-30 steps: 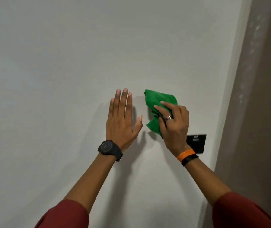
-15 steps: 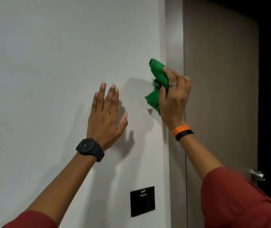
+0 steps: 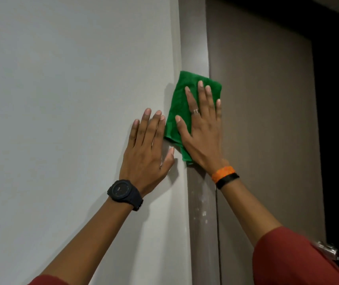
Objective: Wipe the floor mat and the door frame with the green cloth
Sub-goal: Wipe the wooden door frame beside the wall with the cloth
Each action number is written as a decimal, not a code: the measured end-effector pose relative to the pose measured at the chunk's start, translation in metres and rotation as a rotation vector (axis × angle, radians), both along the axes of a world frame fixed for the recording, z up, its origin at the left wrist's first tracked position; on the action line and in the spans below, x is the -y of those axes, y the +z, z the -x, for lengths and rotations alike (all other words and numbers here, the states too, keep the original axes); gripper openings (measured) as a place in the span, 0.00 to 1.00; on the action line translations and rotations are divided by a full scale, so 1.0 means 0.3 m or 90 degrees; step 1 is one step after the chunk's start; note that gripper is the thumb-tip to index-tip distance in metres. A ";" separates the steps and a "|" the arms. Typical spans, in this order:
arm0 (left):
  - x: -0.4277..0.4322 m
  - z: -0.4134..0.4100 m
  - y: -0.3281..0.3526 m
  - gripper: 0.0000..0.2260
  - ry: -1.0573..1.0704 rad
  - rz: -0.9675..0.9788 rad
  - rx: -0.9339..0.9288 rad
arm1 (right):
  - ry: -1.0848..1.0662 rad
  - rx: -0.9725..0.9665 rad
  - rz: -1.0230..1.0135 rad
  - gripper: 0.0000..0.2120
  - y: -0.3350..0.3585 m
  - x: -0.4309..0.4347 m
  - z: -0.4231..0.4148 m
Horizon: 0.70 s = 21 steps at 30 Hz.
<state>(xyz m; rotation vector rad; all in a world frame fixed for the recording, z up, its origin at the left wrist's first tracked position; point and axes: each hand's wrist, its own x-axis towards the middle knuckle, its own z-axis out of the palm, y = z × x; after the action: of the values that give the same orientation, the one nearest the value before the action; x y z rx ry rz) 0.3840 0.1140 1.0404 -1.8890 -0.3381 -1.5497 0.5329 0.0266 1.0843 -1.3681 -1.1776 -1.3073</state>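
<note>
Both hands lie flat with fingers spread: the right hand [image 3: 202,128] presses the green cloth [image 3: 182,103] against the door frame [image 3: 194,48], the left hand [image 3: 146,153] rests on the wall [image 3: 71,99] beside it.

I see a plain grey-white wall [image 3: 65,99] filling the left of the scene. To the right stands a brown door [image 3: 267,130], with a dark gap [image 3: 329,140] along its far right edge. A silver door handle [image 3: 328,250] shows low at the right.
</note>
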 end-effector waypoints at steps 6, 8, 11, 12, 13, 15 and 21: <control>0.011 -0.017 0.007 0.30 0.000 0.001 0.017 | 0.010 0.007 0.023 0.34 -0.118 0.013 -0.016; 0.008 -0.014 0.010 0.30 0.003 0.010 0.027 | 0.006 0.005 0.024 0.34 -0.026 0.016 -0.018; 0.008 -0.014 0.001 0.30 0.015 0.013 0.044 | 0.003 0.004 0.025 0.34 0.000 0.018 -0.021; 0.006 -0.012 -0.010 0.30 0.023 0.013 0.049 | 0.009 -0.003 0.023 0.34 -0.044 0.017 -0.020; 0.003 -0.008 -0.024 0.30 0.034 0.014 0.052 | 0.015 -0.017 0.022 0.35 -0.110 0.016 -0.017; -0.008 0.006 -0.059 0.30 0.067 0.020 0.049 | 0.022 -0.031 0.024 0.35 -0.257 0.019 -0.008; -0.015 0.026 -0.113 0.30 0.143 0.029 0.022 | 0.019 -0.027 0.038 0.35 -0.178 0.026 -0.028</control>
<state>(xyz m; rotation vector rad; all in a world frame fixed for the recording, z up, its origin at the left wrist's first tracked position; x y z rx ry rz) 0.3763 0.1183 1.0066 -1.7925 -0.5849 -1.4356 0.5413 0.0188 1.0308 -1.4088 -1.2115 -1.2248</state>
